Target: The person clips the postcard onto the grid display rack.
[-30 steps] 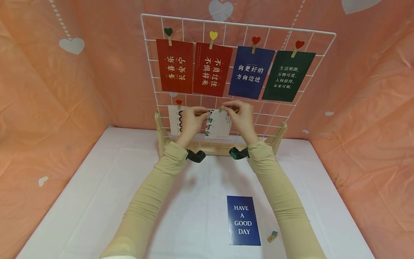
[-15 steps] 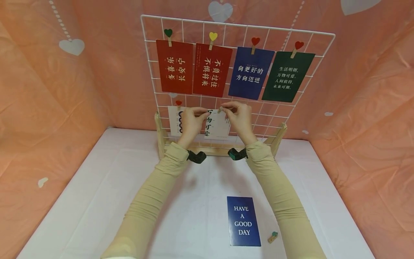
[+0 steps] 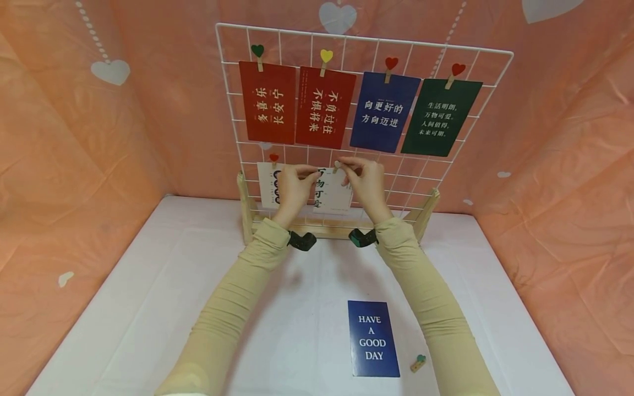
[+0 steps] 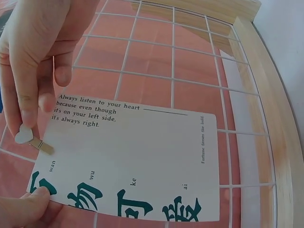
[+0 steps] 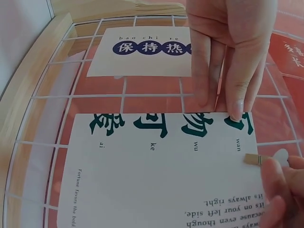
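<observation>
Against one grid (image 3: 436, 110), two hands clip one card (image 3: 334, 192).

Matt paper card (image 4: 137, 161), white coated wire grid (image 3: 364, 44), pale wooden frame (image 4: 270, 95), wooden peg (image 4: 35, 141)

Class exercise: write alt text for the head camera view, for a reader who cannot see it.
Two hands hold a white card with green characters against a white wire grid panel: the left hand grips its edge, the right hand pinches a small wooden heart clip at its top. Four cards hang above.
</observation>
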The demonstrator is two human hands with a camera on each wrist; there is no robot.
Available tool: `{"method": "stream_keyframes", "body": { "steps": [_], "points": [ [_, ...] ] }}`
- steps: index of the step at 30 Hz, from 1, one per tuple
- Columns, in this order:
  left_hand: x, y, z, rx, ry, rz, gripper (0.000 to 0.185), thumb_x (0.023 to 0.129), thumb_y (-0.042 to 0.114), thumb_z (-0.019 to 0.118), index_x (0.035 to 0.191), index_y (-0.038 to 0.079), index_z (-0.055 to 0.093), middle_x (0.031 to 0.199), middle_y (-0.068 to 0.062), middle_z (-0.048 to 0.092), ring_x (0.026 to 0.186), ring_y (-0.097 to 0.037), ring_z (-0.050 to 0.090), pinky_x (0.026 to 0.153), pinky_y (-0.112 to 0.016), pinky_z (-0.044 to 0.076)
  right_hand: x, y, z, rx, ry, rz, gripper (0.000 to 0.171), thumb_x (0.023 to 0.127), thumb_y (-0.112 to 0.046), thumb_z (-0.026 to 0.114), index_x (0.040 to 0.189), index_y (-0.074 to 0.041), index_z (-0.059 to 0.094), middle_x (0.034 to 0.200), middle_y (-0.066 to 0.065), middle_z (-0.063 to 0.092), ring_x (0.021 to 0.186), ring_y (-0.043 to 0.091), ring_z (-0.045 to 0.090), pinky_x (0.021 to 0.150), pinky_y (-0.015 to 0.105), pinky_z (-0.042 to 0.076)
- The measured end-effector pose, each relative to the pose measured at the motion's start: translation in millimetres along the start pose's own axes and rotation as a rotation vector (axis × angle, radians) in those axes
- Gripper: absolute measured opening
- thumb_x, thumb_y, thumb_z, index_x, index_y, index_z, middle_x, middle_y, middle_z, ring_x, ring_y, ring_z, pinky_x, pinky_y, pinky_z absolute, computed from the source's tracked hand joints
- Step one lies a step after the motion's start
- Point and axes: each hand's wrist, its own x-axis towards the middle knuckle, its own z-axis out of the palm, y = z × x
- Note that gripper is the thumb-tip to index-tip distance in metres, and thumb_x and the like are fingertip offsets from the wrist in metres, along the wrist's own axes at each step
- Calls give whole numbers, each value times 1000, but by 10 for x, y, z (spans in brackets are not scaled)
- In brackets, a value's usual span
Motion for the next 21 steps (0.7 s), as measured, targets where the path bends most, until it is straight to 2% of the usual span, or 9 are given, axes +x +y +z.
{"method": "stream_keyframes", "body": {
  "steps": [2, 7, 11, 14, 16, 19, 21],
  "points": [
    [-4, 2, 2, 2, 4, 0, 14, 88, 11, 70, 98, 3, 75, 87, -12, 71, 76, -21, 66, 61, -32, 53, -10, 13, -8, 6, 1, 1, 19, 92, -6, 64, 108, -3, 73, 80, 12, 71, 58, 22, 65, 42, 18, 35],
    [-9, -5, 6, 0, 12, 7, 14, 89, 11, 70, 99, 3, 75, 89, -11, 71, 77, -21, 66, 61, -32, 53, -40, 57, -43, 91, 0, 16, 27, 93, 0, 60, 119, -1, 66, 102, 13, 71, 82, 22, 70, 55, 17, 46],
    [-10, -37, 3, -12, 25, 28, 13, 89, 10, 69, 98, 3, 75, 88, -11, 71, 76, -20, 67, 63, -32, 54, -80, 60, -89, 156, -9, 11, 31, 94, 1, 58, 124, -1, 63, 107, 15, 69, 89, 25, 69, 65, 35, 56],
    [-12, -54, -5, -30, 37, 34, 12, 88, 9, 70, 96, 2, 76, 88, -11, 71, 75, -20, 67, 64, -31, 56, -122, 0, -146, 190, -33, 6, 32, 95, 2, 56, 126, 0, 60, 110, 16, 68, 92, 27, 68, 67, 49, 56],
    [-17, -55, -17, -39, 46, 39, 11, 87, 8, 71, 95, 2, 76, 88, -11, 71, 75, -20, 68, 65, -31, 57, -154, -86, -199, 196, -54, 13, 33, 95, 4, 54, 128, 2, 58, 112, 19, 66, 94, 30, 66, 71, 53, 54],
    [-31, -44, -42, -56, 46, 47, 10, 86, 8, 72, 94, 3, 76, 87, -10, 72, 75, -19, 68, 66, -29, 57, -204, -182, -285, 204, -73, 20, 33, 96, 5, 52, 128, 5, 57, 114, 22, 65, 97, 34, 64, 75, 50, 55],
    [-42, -37, -64, -77, 35, 63, 10, 86, 7, 72, 94, 1, 76, 87, -11, 71, 75, -19, 68, 65, -28, 56, -238, -188, -333, 214, -82, 25, 32, 96, 5, 51, 128, 6, 56, 114, 23, 64, 97, 36, 63, 76, 40, 56]
  ]
}}
